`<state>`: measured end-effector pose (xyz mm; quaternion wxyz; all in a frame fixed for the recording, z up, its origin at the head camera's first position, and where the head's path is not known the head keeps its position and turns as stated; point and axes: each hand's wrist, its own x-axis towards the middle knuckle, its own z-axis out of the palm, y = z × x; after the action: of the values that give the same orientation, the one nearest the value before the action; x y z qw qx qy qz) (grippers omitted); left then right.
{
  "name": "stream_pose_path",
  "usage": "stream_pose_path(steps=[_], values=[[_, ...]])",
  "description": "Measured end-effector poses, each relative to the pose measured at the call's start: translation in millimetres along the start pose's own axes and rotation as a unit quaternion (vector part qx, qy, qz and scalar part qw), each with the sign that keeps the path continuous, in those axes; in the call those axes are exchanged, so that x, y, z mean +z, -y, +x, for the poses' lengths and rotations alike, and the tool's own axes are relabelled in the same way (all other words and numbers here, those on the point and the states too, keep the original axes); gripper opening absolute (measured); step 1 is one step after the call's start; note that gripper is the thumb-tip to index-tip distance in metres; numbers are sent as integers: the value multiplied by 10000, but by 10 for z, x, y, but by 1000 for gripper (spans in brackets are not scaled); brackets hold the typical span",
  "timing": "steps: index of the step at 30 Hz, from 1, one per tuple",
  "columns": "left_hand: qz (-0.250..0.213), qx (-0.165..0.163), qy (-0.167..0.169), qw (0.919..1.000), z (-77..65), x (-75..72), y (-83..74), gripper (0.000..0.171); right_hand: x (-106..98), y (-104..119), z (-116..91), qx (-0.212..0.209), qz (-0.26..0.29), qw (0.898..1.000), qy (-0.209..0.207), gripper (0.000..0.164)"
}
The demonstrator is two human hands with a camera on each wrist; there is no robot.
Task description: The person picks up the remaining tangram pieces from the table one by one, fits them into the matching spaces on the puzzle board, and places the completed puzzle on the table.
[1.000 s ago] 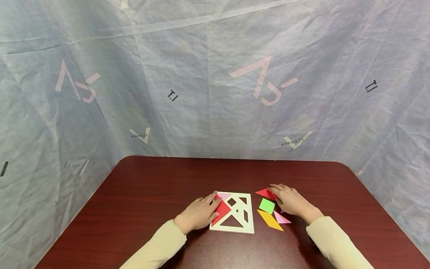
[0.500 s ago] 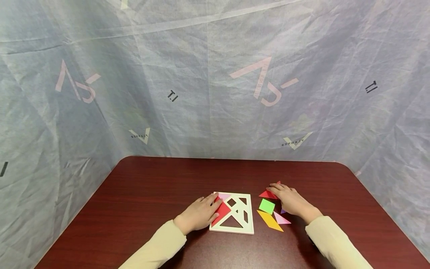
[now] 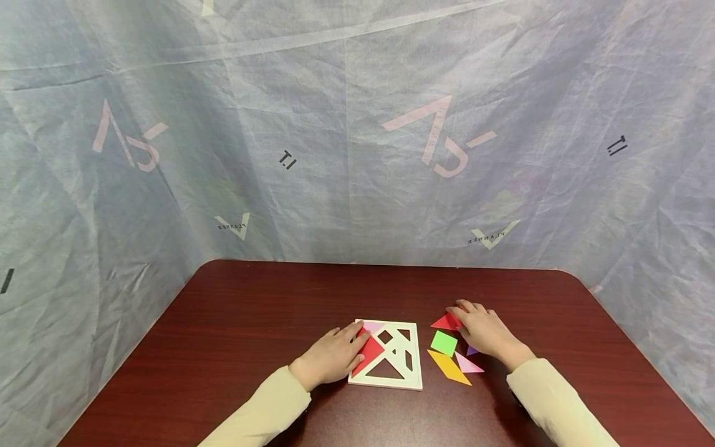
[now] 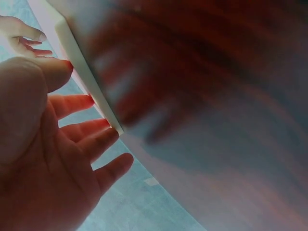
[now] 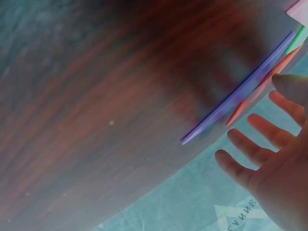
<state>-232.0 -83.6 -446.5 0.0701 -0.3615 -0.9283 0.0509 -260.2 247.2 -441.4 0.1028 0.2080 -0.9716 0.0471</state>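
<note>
My left hand (image 3: pixel 331 355) rests on the left side of a white tangram tray (image 3: pixel 412 377), fingers extended over a large red triangle (image 3: pixel 371 351) and a pink piece (image 3: pixel 373 325) lying in it. The left wrist view shows its fingertips at the edge of the tray (image 4: pixel 81 72). On the right, my right hand (image 3: pixel 485 329) touches a loose red triangle (image 3: pixel 445 322), partly covering it. In the right wrist view, the thumb is at the edge of this red triangle (image 5: pixel 255 96), while the other fingers are spread and loosely straight.
Beside the tray lie a green square (image 3: pixel 444 343), an orange parallelogram (image 3: pixel 450 367) and a pink triangle (image 3: pixel 468 362). A purple piece (image 5: pixel 236 94) is mostly under the right hand in the head view. Grey printed cloth (image 3: pixel 346 124) hangs behind the dark red table (image 3: pixel 268 298).
The loose red triangle turned and shifted slightly right under my right hand between the two earlier frames. Since then, the right fingers have moved slightly away and right. My left hand has stayed on the tray.
</note>
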Motion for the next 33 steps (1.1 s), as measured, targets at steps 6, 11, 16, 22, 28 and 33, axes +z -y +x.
stream_pose_path(steps=[6,11,16,22,28,33], values=[[-28,24,-34,10000,-14,-3,-12,44,-11,1,0,-51,26,9999,125,40],[-77,10,4,10000,-17,-25,-20,44,-6,-13,6,-95,55,9999,95,37],[-78,-1,25,10000,-15,-35,-18,44,15,-48,28,-70,8,10000,18,35],[-115,57,-48,9999,-19,-40,-16,44,51,-101,44,60,-31,10000,-17,43],[-36,39,-27,10000,-21,-45,-19,44,48,-80,51,161,-79,9998,-26,41],[32,5,-29,10000,-19,-59,-25,44,22,-37,50,393,-302,9985,-211,36]])
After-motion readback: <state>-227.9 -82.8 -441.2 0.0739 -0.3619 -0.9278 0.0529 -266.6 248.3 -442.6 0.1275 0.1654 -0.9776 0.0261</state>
